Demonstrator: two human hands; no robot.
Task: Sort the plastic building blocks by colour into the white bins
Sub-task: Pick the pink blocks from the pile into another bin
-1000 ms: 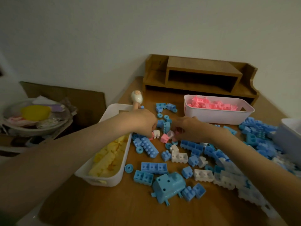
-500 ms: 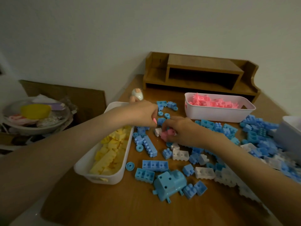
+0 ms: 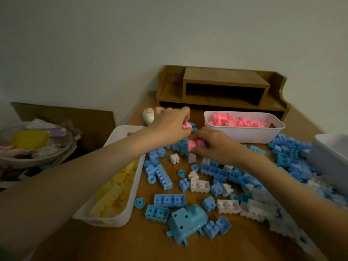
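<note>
- Two hands meet just left of the pink bin (image 3: 244, 135), which sits at the back of the wooden table (image 3: 143, 242) in front of the wooden shelf unit (image 3: 222, 91).
- Left hand (image 3: 169, 127) is pinched shut on a small pink block (image 3: 186, 125), thumb and fingertips wrapped around it, held up off the table close to the pink bin's left end.
- Right hand (image 3: 216, 146) is closed on a bigger pink block (image 3: 194, 145), fingers curled over its top, down low by the loose pieces. It's just below the left hand's block, and I can't tell if the two blocks touch.
- Pink bin already has a heap of pink pieces, open top, rim clear on the near side.
- Yellow bin (image 3: 120, 185) lies well left of the pink bin, under the left forearm, running along the table's left edge.
- Loose blue blocks (image 3: 169, 200) and white blocks (image 3: 227, 206) cover most of the table in front of the pink bin, thickest toward the right, where a third white bin (image 3: 331, 159) is cut off by the frame.
- Only real bare wood is the near strip of table and the gap between the pink bin and the shelf unit.
</note>
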